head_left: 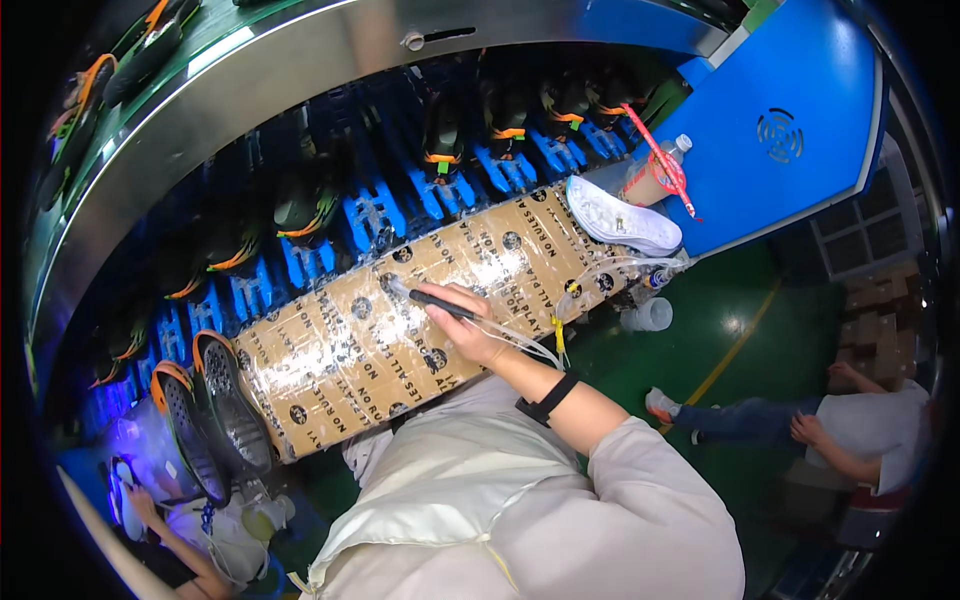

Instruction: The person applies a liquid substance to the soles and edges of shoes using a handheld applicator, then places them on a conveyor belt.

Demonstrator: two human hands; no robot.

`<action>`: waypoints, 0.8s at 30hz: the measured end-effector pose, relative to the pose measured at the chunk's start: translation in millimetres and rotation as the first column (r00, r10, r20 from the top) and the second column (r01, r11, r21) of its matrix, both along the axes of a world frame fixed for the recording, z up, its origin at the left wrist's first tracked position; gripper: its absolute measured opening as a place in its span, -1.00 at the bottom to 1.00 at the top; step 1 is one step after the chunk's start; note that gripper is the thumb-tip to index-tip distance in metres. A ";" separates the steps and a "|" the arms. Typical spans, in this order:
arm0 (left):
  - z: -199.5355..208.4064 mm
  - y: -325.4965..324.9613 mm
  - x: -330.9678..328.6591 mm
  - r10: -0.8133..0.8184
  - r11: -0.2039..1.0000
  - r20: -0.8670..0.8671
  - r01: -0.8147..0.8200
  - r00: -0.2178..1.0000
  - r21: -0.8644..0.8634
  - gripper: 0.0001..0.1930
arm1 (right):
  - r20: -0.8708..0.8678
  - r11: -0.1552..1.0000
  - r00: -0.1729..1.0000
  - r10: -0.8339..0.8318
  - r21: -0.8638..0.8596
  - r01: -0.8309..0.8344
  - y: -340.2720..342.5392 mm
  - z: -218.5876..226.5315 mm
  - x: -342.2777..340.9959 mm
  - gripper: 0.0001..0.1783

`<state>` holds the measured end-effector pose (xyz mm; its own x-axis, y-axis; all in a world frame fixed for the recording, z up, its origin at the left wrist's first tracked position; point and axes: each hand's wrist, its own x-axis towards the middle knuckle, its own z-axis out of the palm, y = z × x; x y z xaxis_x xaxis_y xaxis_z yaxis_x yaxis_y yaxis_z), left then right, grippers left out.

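Observation:
My right hand [462, 315] is closed around a slim black-handled brush [443, 304] with a pale tip, held low over the middle of a long bench top wrapped in printed brown paper and clear film [340, 370]. Thin clear tubing [525, 345] trails from the handle's rear end past my wrist. I cannot tell whether the tip touches the surface. Two dark shoe soles with orange edges, one of them [232, 405] resting against the bench's left end, stand side by side. At the right end lies a white shoe sole [622, 218]. My left hand is out of view.
Beyond the bench, a row of blue holders [375, 215] carries dark shoe uppers with orange trim [505, 125]. A bottle [650, 175] and a red strip [660, 160] stand beside a blue machine panel [790, 110]. One person [850, 430] sits at right; another works at lower left.

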<state>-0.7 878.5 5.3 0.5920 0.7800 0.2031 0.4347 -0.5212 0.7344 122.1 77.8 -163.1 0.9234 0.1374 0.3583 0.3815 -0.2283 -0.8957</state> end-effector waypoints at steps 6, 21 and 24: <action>54.8 44.3 22.5 -0.152 0.913 0.302 0.251 0.941 -0.322 -0.53 | -0.046 0.999 0.999 0.025 0.023 -0.024 -0.3 0.1 -2.0 -0.62; -59.1 -500.6 14.2 -0.168 -0.382 0.709 0.618 0.685 -0.687 -0.15 | -0.046 0.999 0.999 0.011 0.045 -0.009 -1.1 1.4 0.0 -0.60; -98.5 -535.1 10.2 -0.050 -0.380 0.650 0.588 0.758 -0.714 -0.06 | -0.071 0.999 0.997 0.034 0.044 -0.031 -1.8 1.8 -0.8 -0.59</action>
<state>9.5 343.3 -93.2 0.9645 -0.1383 -0.2249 0.2309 0.8546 0.4651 121.3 76.0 -161.3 0.9421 0.1540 0.2978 0.3229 -0.1781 -0.9295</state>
